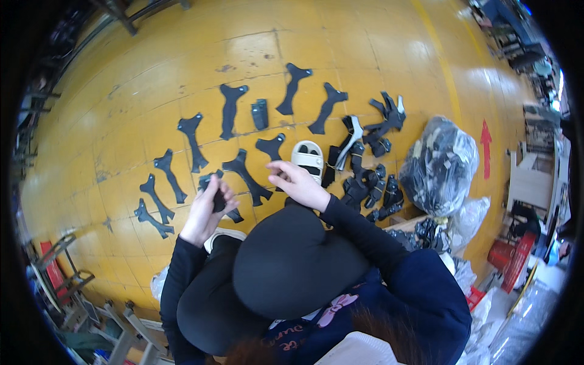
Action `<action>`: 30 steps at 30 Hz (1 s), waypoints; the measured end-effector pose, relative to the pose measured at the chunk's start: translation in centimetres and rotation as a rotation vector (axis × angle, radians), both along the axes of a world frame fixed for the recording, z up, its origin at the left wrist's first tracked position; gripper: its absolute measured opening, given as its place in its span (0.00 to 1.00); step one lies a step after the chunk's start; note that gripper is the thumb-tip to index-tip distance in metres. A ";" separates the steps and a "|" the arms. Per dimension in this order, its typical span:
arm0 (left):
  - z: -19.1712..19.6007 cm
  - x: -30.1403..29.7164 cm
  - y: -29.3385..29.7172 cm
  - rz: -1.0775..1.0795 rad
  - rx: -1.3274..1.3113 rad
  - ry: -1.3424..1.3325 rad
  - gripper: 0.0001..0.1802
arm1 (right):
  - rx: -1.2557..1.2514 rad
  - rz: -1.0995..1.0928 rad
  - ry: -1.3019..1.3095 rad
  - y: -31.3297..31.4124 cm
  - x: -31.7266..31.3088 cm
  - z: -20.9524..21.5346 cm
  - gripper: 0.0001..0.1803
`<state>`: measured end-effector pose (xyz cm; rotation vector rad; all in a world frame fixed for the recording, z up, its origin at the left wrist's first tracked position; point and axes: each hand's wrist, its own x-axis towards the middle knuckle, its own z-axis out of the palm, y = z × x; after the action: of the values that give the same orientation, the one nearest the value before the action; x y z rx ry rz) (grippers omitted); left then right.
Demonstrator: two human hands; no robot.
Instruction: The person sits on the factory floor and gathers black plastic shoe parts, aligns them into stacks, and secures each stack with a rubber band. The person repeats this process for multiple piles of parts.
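My left hand (210,210) is closed around a small dark fabric bundle (214,193), partly covered by the fingers. To its right, my right hand (299,184) reaches over the floor with fingers apart and nothing visible in them. Just beyond that hand lies a forked black fabric piece (271,145). Between the hands another long forked piece (246,176) rests flat. More such pieces spread in an arc on the floor, among them one at the far left (152,220) and one farthest out (294,88). A folded dark bundle (260,114) lies among them.
A pale clog (307,159) is on my foot. Tied black bundles (365,185) are heaped at the right, beside a large clear plastic bag (439,165) of dark pieces. A red arrow (486,149) marks the yellow floor. A metal frame (64,267) stands at the left.
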<state>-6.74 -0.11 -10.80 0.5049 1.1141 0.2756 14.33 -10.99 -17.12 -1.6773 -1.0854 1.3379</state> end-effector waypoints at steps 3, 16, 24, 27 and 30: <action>-1.8 -2.5 0.1 -0.028 -0.068 -0.012 0.17 | -0.046 -0.088 -0.203 -6.3 2.6 -4.7 0.16; -1.5 -7.7 2.2 0.087 -0.103 0.054 0.18 | -0.267 -0.261 -0.429 -12.5 9.8 -11.8 0.14; -4.8 -3.3 5.0 0.001 -0.111 0.023 0.18 | -0.117 -0.223 -0.115 -1.4 8.1 -11.7 0.11; -9.5 0.0 5.6 0.005 -0.086 -0.163 0.22 | -0.041 -0.143 0.130 3.8 6.5 -11.3 0.15; -12.4 6.9 4.8 0.060 0.035 -0.096 0.27 | 0.048 -0.139 0.215 7.6 4.0 -11.5 0.17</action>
<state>0.11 4.71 -23.24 0.4845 1.0332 0.3686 18.29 -3.40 -28.59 -1.5056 -0.8545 1.3559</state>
